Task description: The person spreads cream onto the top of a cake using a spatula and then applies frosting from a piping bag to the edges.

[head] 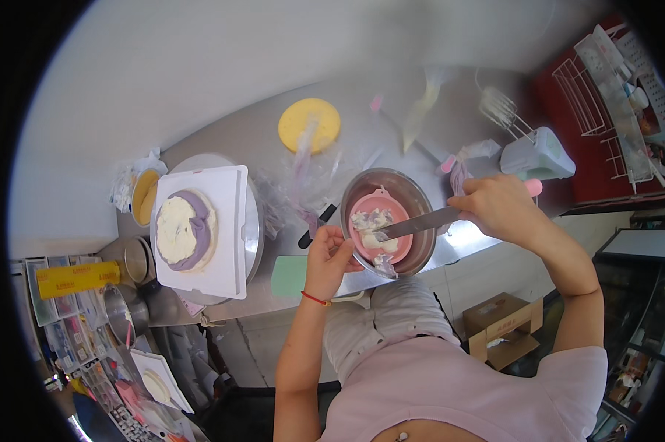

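Note:
My right hand (495, 210) grips a long metal spatula (421, 222) with a pink handle end. Its blade tip rests in white and purple cream (372, 237) inside a pink bowl (401, 212), which sits within a steel mixing bowl (430, 243). At the steel bowl's left rim is my left hand (335, 254), fingers curled; whether it grips the rim cannot be told. To the left, a round cake (180, 229) with pale cream on top and purple cream along part of its side lies on a white square board (230, 243) over a round metal turntable (255, 243).
A yellow sponge layer (294, 127), piping bags (423, 108) and a hand mixer (537, 154) stand farther back. A green scraper (288, 276) lies by the near edge. Metal bowls (125, 312) and plastic boxes (62, 353) crowd the left; a cardboard box (501, 317) is on the floor.

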Action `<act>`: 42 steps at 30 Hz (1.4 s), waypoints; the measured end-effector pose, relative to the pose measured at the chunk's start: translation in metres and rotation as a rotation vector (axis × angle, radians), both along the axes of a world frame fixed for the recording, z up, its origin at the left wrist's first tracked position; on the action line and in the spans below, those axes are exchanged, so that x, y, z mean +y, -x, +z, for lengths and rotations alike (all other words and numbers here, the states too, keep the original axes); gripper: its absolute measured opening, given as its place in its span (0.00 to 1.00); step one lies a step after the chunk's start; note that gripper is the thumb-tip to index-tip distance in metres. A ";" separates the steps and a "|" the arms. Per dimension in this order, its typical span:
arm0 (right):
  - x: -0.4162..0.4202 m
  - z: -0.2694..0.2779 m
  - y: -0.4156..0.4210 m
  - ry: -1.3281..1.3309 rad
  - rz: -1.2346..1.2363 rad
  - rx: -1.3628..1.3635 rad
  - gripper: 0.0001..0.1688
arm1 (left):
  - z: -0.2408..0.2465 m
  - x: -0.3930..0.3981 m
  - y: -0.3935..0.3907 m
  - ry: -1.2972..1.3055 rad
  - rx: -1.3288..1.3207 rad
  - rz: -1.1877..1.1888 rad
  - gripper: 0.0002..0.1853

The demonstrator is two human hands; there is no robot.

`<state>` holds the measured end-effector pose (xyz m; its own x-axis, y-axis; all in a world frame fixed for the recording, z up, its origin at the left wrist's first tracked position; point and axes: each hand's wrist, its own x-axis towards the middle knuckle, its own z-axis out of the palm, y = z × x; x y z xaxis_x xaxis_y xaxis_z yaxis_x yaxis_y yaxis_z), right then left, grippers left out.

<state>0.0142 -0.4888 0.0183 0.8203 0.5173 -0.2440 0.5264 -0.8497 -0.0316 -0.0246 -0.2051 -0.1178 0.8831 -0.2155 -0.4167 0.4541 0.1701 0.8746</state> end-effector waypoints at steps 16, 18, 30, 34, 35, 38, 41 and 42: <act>-0.049 -0.043 -0.005 -0.289 -0.186 0.340 0.10 | -0.012 0.014 -0.008 -0.127 -0.035 -0.002 0.13; -0.054 -0.042 0.001 -0.293 -0.194 0.301 0.10 | -0.015 0.016 -0.007 -0.153 -0.026 0.020 0.13; -0.092 -0.068 0.029 -0.449 -0.271 0.319 0.16 | -0.011 0.009 -0.012 -0.131 0.061 0.091 0.16; -0.089 -0.074 0.043 -0.491 -0.278 0.196 0.20 | -0.016 0.010 -0.017 -0.108 0.059 0.110 0.16; -0.086 -0.074 0.046 -0.461 -0.249 0.159 0.21 | -0.019 0.011 -0.016 -0.098 0.059 0.118 0.16; -0.075 -0.076 0.054 -0.396 -0.182 0.139 0.22 | -0.022 0.012 -0.016 -0.077 0.061 0.111 0.16; -0.074 -0.067 0.057 -0.376 -0.211 0.160 0.20 | -0.022 0.012 -0.010 -0.109 0.078 0.108 0.16; -0.078 -0.061 0.057 -0.387 -0.246 0.166 0.19 | -0.021 0.012 -0.008 -0.129 0.085 0.111 0.16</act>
<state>-0.0429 -0.5668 -0.0425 0.8957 0.3919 -0.2100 0.2727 -0.8573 -0.4367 -0.0168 -0.1935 -0.1388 0.8588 -0.0590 -0.5089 0.5123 0.1121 0.8515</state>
